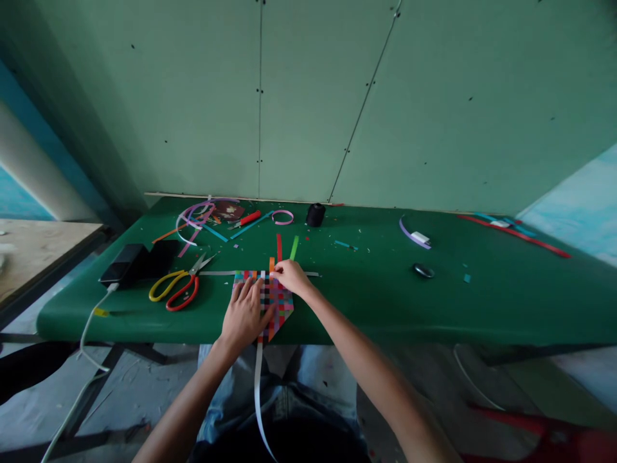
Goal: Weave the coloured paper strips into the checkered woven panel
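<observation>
A multicoloured woven mat of flat strips (280, 313) lies at the table's front edge, below me. My left hand (245, 310) rests flat on its left part, fingers spread. At the mat's top edge my right hand (290, 276) is closed in a pinch near an orange strip (272, 263); its fingertips partly hide what they hold. A red strip (279, 247) and a green strip (294, 247) stick out beyond the right hand. One white strip (259, 379) hangs from the mat over the edge toward my lap. Another pale strip (216, 273) runs sideways along the mat's top.
Scissors with yellow and red handles (180, 286) lie left of the mat. Further left is a black device (124, 262) with a white cable (84, 334). Toward the wall are a red-handled cutter (249, 218), loose strips (193, 215) and a black thread spool (315, 215).
</observation>
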`<state>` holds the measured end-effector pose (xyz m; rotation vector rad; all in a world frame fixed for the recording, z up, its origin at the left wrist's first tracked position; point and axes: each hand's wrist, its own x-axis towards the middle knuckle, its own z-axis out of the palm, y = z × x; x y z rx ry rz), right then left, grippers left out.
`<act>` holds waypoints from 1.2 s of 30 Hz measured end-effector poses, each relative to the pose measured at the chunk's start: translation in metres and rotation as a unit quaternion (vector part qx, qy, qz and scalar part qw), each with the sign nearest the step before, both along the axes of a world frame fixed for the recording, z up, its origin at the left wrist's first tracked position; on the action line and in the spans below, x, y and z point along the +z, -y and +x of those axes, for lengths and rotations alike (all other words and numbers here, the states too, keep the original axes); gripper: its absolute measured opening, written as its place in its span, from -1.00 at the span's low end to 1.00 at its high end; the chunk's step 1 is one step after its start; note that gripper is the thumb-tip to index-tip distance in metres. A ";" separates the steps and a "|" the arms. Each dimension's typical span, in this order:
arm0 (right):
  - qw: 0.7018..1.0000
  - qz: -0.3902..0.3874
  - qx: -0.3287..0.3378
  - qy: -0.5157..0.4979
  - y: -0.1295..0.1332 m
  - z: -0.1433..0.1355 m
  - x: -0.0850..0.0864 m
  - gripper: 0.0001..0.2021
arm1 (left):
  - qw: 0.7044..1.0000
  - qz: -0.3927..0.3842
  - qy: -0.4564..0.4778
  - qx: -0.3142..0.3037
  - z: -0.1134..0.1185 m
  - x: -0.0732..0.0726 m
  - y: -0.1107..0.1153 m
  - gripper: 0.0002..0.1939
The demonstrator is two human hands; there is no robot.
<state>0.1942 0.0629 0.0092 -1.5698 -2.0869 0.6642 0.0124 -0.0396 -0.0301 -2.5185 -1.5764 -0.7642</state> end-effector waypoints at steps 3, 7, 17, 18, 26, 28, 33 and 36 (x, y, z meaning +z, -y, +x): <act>0.999 0.024 0.007 -0.021 0.003 0.003 -0.004 -0.90 | 1.000 0.000 0.000 -0.004 -0.001 -0.001 0.000 -0.35; 0.999 0.026 0.021 -0.001 0.001 0.004 -0.006 -0.82 | 1.000 -0.002 0.003 0.001 0.000 -0.001 0.000 -0.34; 0.998 0.026 0.018 0.045 -0.009 -0.002 -0.004 -0.80 | 1.000 0.003 -0.002 0.011 0.002 -0.002 0.000 -0.33; 0.998 0.027 0.020 0.048 -0.010 -0.002 -0.005 -0.80 | 1.000 0.004 0.000 0.011 0.002 -0.003 0.000 -0.33; 0.998 0.035 0.032 0.037 -0.002 -0.002 -0.006 -0.82 | 1.000 0.006 0.002 0.017 0.003 -0.004 -0.001 -0.35; 0.998 0.046 0.018 0.029 0.004 -0.003 -0.009 -0.80 | 1.000 0.005 0.001 0.016 0.002 -0.004 -0.001 -0.35; 0.990 0.093 -0.012 -0.102 0.025 0.005 -0.022 -0.92 | 1.000 0.003 -0.002 0.008 0.001 -0.005 -0.001 -0.33; 0.986 0.097 0.074 -0.112 0.036 0.014 -0.025 -0.90 | 1.000 0.001 -0.004 0.006 0.001 -0.004 0.000 -0.34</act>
